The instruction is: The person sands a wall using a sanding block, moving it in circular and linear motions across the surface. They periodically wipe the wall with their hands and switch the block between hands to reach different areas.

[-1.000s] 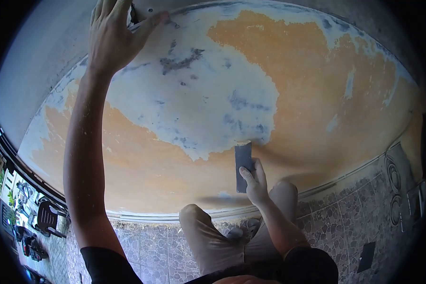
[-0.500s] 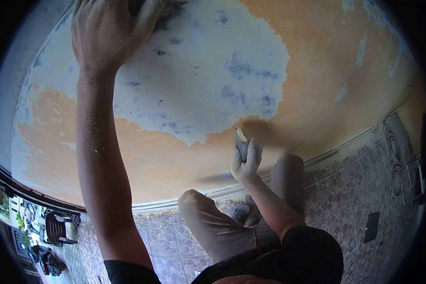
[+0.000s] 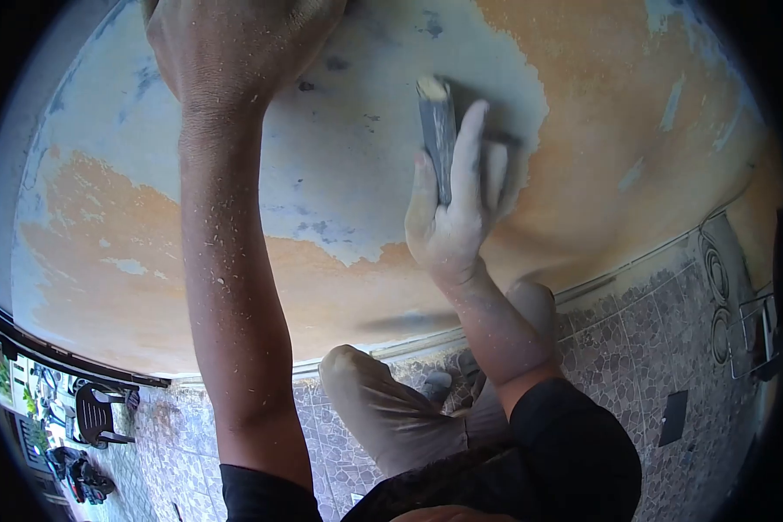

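Note:
My right hand (image 3: 457, 204), pale with dust, grips a sanding block (image 3: 438, 139), a wood-coloured piece wrapped in grey sandpaper. The block is held lengthwise between thumb and fingers, over the bare whitish patch of the wall (image 3: 365, 187). At the upper left, my left hand (image 3: 239, 52) reaches up against the wall. Its fingertips lie beyond the top of the view; the parts that show are spread, with nothing seen in them. Dust specks cover the left forearm.
Peeling orange paint (image 3: 618, 104) surrounds the whitish patch. Below the wall lies a stone-patterned tiled floor (image 3: 618, 348), with my bent knees close to the wall. A dark plastic chair (image 3: 97, 415) stands at lower left, and a coiled hose (image 3: 719, 287) is at the right.
My right hand has moved up with the sanding block, from the orange paint near the patch's lower edge onto the whitish patch. The left arm appears slightly farther right and higher.

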`<state>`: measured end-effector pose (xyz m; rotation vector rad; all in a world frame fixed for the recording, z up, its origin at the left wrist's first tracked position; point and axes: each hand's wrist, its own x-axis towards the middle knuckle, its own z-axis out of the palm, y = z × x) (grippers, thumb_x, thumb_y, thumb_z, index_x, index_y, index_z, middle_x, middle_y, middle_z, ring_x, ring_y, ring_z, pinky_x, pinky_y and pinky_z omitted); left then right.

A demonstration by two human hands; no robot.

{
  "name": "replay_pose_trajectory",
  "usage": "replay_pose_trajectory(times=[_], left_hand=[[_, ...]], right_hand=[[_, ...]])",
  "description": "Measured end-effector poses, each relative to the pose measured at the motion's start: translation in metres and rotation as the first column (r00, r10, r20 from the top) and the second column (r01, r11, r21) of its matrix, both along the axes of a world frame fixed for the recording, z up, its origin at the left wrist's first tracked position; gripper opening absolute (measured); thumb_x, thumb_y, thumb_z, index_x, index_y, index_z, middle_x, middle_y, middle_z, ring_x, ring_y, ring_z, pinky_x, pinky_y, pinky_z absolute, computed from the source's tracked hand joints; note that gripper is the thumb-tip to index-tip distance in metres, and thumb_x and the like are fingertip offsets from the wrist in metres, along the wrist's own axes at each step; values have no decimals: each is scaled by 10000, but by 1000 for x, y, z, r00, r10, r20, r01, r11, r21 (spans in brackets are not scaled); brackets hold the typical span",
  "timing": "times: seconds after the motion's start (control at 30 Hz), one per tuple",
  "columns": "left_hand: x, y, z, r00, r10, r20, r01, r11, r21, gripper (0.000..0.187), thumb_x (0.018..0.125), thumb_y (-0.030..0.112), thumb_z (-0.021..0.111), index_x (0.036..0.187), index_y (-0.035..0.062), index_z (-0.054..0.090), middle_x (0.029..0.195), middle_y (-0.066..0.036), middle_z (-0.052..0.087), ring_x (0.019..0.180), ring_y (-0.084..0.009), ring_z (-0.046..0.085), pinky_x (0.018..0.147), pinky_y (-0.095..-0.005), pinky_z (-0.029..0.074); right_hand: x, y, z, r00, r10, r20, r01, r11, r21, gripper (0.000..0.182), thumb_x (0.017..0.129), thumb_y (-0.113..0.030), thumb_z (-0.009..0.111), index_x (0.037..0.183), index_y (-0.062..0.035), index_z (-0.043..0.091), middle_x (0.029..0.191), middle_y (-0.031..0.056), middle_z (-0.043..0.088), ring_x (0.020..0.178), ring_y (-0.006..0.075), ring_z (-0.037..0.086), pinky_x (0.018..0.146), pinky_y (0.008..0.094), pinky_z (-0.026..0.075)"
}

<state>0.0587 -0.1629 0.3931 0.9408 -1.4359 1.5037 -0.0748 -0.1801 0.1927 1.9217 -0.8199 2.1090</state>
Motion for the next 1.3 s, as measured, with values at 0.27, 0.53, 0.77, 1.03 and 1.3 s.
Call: replay_pose_trajectory(times=[0.27,0.53,0.77,1.03,1.3], left_hand=[[0,-9,2,977,-213,11,213,977,24,457,848,312,724,1224,63,651,1064,-92,654,1048,-299,598,1100,-438,366],[-5,1,0,998,-36,-58,39,998,48,473,853,315,718,1229,38,644,1039,-97,638,1036,-302,584,1053,-435,392],[-13,13,-1,993,-117,13,115,989,92,459,847,272,710,1234,35,640,1047,-100,635,1048,-292,576,1067,-427,381],[-15,11,1,989,4,-148,18,989,145,463,836,255,721,1227,19,644,1033,-102,632,1010,-290,563,1012,-408,397],[-10,7,1,993,-97,-73,102,992,79,469,828,239,725,1228,10,639,1040,-111,631,1032,-301,558,1028,-423,391]], right_hand=[[5,9,-169,996,-54,-76,62,993,104,634,912,-71,671,1431,160,390,975,239,521,793,345,490,659,446,409],[5,0,-12,998,-62,30,63,998,-24,663,912,-105,672,1501,34,402,910,114,532,773,264,510,699,399,345],[-5,13,-210,981,-70,-180,91,990,109,652,903,-110,699,1437,120,406,978,261,538,775,374,503,701,485,403],[-2,-8,22,990,18,142,-4,996,-94,608,899,-84,679,1467,-6,478,888,98,535,778,249,512,725,385,345],[-8,11,-213,982,-40,-184,46,998,30,654,917,-51,659,1504,-21,373,1036,169,585,839,318,522,756,435,324]])
